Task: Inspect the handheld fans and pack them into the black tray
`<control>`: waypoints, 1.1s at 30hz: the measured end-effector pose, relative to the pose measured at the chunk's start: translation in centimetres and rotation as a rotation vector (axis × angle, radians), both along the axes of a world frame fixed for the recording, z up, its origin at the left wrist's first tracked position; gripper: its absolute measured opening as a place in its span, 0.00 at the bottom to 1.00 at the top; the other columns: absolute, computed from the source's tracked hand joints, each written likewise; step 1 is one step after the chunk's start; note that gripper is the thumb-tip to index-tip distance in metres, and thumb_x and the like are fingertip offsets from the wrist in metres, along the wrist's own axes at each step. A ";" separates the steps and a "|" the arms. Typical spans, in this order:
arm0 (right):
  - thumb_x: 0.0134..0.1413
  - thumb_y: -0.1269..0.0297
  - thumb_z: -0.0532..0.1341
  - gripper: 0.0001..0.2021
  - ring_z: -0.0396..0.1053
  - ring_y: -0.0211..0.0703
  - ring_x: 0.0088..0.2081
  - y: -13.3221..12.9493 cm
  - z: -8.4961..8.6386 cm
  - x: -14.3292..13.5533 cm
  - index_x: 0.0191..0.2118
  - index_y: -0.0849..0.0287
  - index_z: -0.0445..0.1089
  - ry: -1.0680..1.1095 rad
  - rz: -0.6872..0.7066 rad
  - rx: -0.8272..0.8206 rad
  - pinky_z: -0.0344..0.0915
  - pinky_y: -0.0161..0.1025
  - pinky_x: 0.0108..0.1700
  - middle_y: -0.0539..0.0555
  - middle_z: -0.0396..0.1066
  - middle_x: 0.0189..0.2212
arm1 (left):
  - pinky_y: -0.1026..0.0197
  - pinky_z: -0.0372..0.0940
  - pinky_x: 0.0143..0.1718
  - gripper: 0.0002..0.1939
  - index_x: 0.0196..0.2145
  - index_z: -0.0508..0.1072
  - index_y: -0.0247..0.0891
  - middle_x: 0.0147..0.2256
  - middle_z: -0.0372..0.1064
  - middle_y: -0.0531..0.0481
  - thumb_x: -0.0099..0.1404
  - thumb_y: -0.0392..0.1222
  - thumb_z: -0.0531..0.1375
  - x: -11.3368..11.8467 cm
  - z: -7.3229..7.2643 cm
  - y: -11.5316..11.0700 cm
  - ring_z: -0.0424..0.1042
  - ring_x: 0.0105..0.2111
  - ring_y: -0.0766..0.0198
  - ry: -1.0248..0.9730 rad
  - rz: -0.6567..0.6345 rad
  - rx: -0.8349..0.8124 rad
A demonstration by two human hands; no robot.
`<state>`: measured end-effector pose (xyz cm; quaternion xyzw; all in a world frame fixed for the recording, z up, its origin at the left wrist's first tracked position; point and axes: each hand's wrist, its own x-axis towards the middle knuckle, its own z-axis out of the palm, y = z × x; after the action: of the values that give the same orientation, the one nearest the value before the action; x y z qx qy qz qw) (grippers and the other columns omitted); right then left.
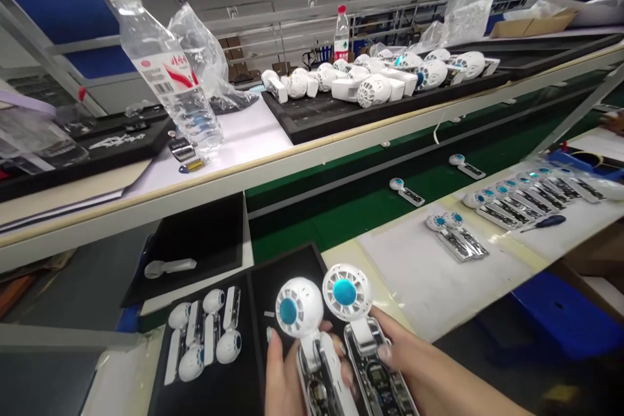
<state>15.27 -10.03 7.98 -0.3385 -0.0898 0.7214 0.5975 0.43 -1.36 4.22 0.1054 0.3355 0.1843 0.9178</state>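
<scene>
At the bottom centre my left hand (283, 380) grips a white hand-held fan (305, 325) with a blue hub and an open handle. Beside it my right hand (409, 364) holds a second fan (358, 318) of the same kind, its circuit board showing in the handle. The two fan heads stand side by side, almost touching, above a black tray (287, 273). Several more fan parts (207, 331) lie in the black tray to the left of my left hand.
A green conveyor belt (365, 208) carries two fans (407, 192). Rows of open fans (517, 205) and a blue screwdriver (546, 222) lie on the white mat to the right. The raised shelf holds a water bottle (166, 71), plastic bags and a tray of white fan heads (380, 81).
</scene>
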 end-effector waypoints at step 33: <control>0.59 0.72 0.51 0.10 0.54 0.52 0.53 19.5 -25.8 -2.6 0.33 0.59 0.68 -1.928 0.602 0.928 0.43 0.61 0.57 0.53 0.68 0.39 | 0.51 0.62 0.44 0.11 0.37 0.68 0.33 0.35 0.68 0.48 0.62 0.45 0.55 -4.4 -22.7 19.5 0.68 0.38 0.61 1.301 -0.523 0.981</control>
<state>12.64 9.42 -17.82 -0.4654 -0.8565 0.1682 0.1468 -3.99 18.19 -18.49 0.6495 0.6428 -0.0063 0.4061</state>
